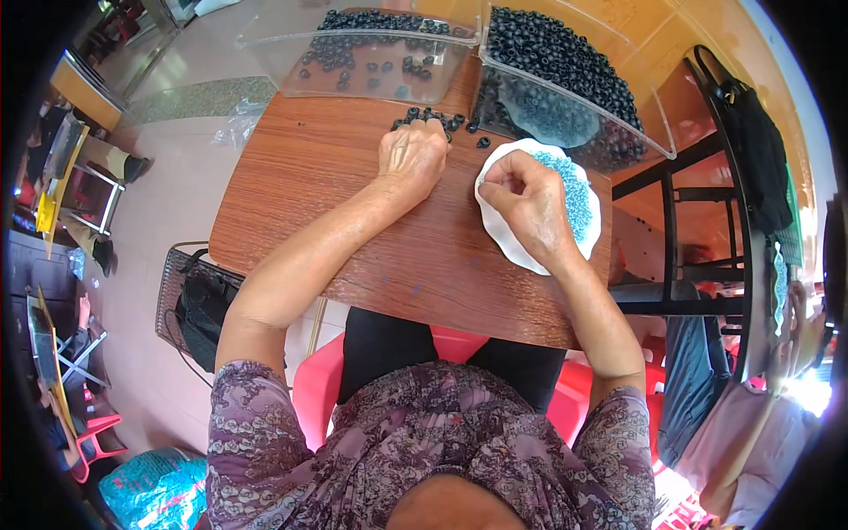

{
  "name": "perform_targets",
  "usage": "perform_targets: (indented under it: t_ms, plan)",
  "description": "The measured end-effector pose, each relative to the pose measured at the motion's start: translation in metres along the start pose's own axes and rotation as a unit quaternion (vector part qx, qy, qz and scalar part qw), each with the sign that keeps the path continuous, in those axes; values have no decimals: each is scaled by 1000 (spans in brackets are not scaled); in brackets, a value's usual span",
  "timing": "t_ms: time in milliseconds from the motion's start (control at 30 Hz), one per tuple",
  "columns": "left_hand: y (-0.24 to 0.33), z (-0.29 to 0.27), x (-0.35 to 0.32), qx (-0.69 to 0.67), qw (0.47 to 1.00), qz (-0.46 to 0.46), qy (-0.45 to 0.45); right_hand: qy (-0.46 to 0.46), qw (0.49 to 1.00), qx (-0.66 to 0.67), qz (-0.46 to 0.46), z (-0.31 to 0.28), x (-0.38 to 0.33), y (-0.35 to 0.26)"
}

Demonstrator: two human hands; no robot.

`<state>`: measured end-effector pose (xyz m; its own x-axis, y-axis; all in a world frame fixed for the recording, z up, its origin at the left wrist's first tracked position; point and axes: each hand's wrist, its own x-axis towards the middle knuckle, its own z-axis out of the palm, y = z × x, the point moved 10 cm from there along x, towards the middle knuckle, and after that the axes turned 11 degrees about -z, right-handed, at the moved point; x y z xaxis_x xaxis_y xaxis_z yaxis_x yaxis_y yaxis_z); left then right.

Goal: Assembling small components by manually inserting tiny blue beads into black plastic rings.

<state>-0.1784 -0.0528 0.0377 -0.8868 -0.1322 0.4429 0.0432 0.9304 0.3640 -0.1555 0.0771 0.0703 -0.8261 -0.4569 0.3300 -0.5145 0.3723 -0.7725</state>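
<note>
My left hand [413,157] rests on the brown table, its fingers curled at a small heap of round black pieces [427,115]. Its fingertips are hidden, so what they hold does not show. My right hand [535,201] is over the white wavy-edged plate [514,251], thumb and forefinger pinched near its left rim. Whatever sits in that pinch is too small to make out. Many tiny light-blue pieces [576,201] cover the plate's right side. A single black piece [483,142] lies between the heap and the plate.
Two clear plastic bins stand at the table's far edge: the left bin [371,87] has scattered black pieces, the right bin [609,119] is heaped with them. A black metal frame [669,221] is at the right. A wire basket [168,305] with a black bag stands left.
</note>
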Motion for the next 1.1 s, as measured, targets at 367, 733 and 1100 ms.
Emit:
perform_targets:
  t_ms: [367,733,1100]
  plan:
    - [-44,1,-38,-368,897,-176,-172,33,998,54,2,-5,-21,3]
    - [-28,1,-75,-716,549,-320,-288,33,993,115,-16,11,-27,-9]
    - [7,-9,-101,-781,458,-301,-300,54,992,110,-18,8,-46,-23]
